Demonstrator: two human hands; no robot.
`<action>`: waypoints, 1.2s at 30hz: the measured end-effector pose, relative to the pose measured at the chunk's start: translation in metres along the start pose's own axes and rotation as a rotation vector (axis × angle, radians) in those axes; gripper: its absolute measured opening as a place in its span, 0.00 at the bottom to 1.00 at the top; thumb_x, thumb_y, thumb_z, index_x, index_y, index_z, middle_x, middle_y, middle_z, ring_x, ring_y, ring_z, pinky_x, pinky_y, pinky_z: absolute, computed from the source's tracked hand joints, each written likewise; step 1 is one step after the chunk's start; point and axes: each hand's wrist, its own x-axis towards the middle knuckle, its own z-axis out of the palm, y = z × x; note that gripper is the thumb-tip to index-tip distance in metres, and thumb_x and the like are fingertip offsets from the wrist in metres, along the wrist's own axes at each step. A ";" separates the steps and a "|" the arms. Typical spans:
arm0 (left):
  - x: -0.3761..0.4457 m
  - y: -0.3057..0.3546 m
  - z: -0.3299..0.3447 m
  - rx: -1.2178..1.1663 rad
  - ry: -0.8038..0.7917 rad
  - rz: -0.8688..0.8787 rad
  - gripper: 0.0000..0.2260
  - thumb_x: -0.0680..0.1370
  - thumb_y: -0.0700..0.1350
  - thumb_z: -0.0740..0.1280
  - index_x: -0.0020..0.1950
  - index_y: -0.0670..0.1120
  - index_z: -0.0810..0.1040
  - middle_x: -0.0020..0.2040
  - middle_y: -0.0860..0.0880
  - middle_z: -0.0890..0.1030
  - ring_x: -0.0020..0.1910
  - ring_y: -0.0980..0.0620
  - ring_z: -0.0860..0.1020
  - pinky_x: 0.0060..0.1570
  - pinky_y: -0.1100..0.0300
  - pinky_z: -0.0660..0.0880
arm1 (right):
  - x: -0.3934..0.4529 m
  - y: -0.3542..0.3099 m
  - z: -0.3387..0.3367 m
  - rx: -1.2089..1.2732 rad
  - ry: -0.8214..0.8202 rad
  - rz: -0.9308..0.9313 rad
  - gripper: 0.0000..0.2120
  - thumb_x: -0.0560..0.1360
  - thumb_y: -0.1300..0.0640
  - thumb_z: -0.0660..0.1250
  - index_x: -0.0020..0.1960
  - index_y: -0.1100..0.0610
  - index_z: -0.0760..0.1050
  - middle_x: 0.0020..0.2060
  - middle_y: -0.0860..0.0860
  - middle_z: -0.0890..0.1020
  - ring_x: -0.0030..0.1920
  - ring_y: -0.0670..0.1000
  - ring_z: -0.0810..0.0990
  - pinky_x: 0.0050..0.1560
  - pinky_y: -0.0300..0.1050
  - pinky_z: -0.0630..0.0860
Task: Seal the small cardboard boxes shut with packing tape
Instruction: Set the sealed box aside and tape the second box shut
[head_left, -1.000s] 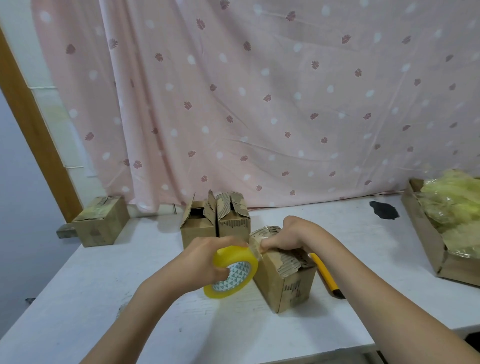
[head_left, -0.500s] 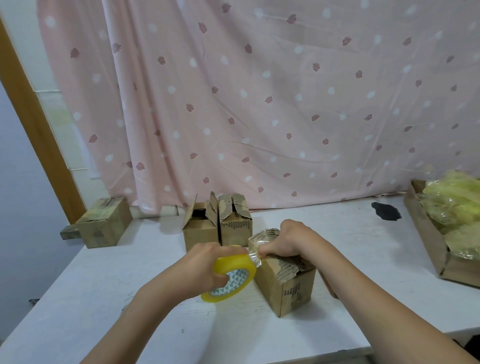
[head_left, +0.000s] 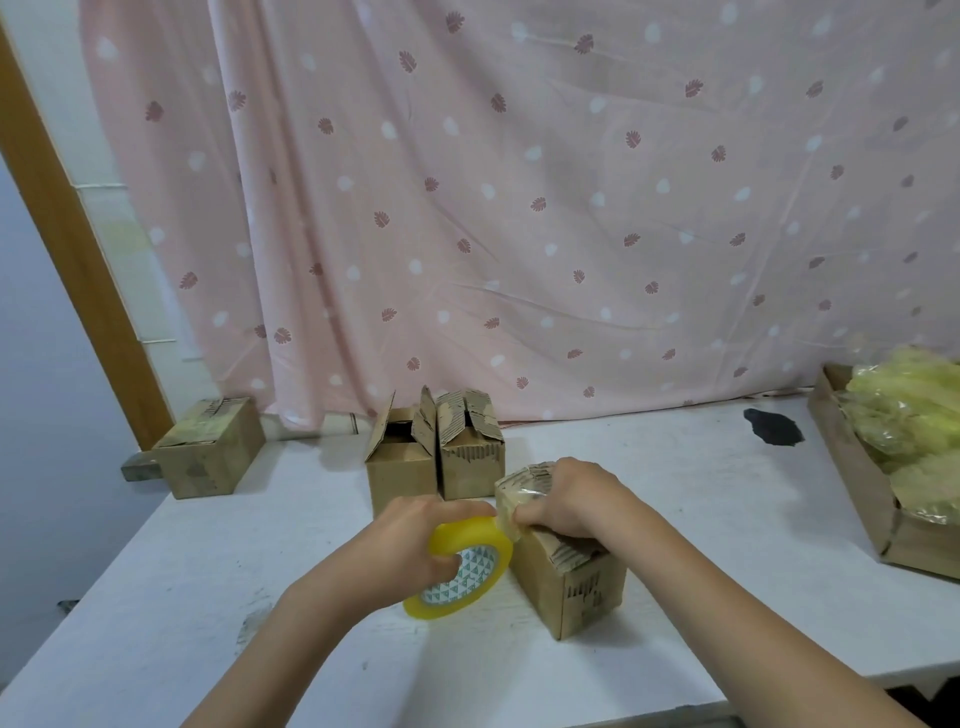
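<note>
On the white table (head_left: 156, 597), near its front edge, the left hand (head_left: 410, 551) grips a yellow roll of clear packing tape (head_left: 462, 569), fingers curled round its rim. Just beside it stands a small brown cardboard box (head_left: 571, 587); the right hand (head_left: 571, 499) presses curled fingers on the tape across its closed top. Two open-flapped cardboard boxes (head_left: 434, 457) stand behind, touching each other.
</note>
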 end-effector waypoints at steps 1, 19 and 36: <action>0.001 0.001 0.000 0.002 0.003 0.002 0.28 0.75 0.42 0.69 0.70 0.68 0.71 0.52 0.52 0.76 0.44 0.56 0.71 0.40 0.67 0.70 | -0.001 -0.002 0.003 0.014 -0.011 0.008 0.24 0.69 0.41 0.70 0.56 0.57 0.72 0.52 0.54 0.78 0.55 0.56 0.78 0.47 0.45 0.72; 0.003 -0.006 0.005 0.007 0.048 0.039 0.27 0.76 0.43 0.69 0.69 0.68 0.72 0.54 0.53 0.78 0.50 0.56 0.72 0.40 0.72 0.67 | -0.049 0.028 0.032 -0.145 0.120 -0.466 0.30 0.83 0.41 0.45 0.80 0.56 0.50 0.79 0.50 0.53 0.79 0.47 0.48 0.74 0.38 0.42; 0.006 -0.003 0.010 0.028 0.065 0.036 0.28 0.76 0.42 0.68 0.69 0.70 0.71 0.52 0.52 0.76 0.47 0.54 0.73 0.42 0.64 0.71 | -0.021 -0.006 0.026 -0.012 0.098 -0.076 0.28 0.78 0.40 0.61 0.67 0.59 0.62 0.63 0.61 0.71 0.62 0.64 0.72 0.60 0.58 0.71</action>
